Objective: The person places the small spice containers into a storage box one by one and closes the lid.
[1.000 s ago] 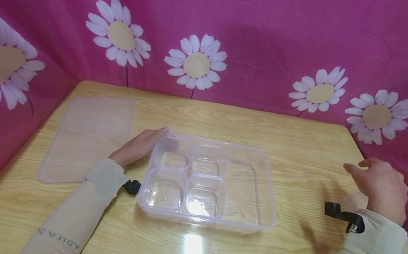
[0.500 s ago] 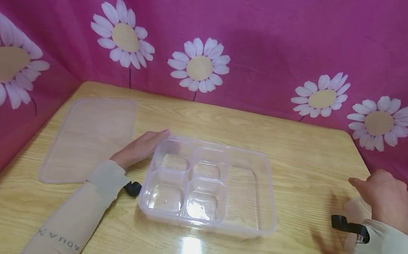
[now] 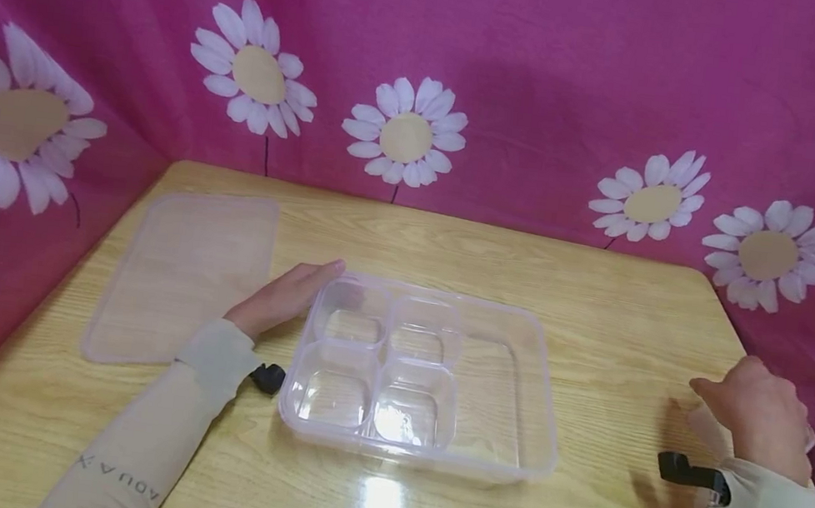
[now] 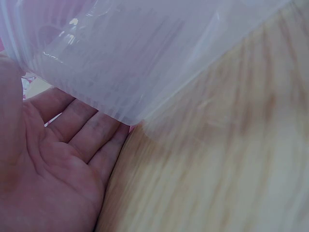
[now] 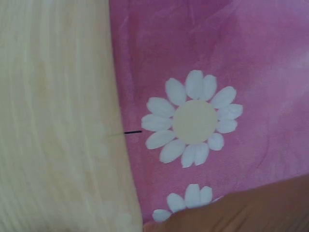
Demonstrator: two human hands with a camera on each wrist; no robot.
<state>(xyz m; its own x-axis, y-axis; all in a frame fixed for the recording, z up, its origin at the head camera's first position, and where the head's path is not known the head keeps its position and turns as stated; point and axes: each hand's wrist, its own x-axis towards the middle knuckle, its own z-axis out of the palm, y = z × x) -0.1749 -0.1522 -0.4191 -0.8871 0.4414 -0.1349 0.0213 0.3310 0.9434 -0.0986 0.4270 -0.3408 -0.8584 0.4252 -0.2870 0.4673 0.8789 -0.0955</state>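
Clear plastic makes up the compartment box (image 3: pixel 489 464), which stands near the middle of the wood-grain table (image 3: pixel 612 311). Four small square cups (image 3: pixel 338 361) fill its left part two by two, leaving a long bay bare on the right; grouping them so probably keeps that side free to take more.

The left hand (image 3: pixel 282 298) lies along the box's left wall, a fingertip at the far corner. Its fingers look nearly straight in the wrist view, tips out of sight behind the plastic, so it seems to steady the box rather than clench it. Left of that arm, the flat translucent lid (image 3: pixel 181 283) rests on the wood, presumably set aside so the box's top is exposed.

Close to the table's right edge, the right hand (image 3: pixel 756 407) is over or beside a translucent plastic piece (image 3: pixel 708 429); its fingers are mostly hidden, and I cannot tell whether it grips anything.

Between that hand and the box runs a broad bare stretch of wood, and another strip lies beyond the far rim. Pink flowered cloth (image 3: pixel 525 150) rises just past the table's back and right edges, so reach looks tightest there.
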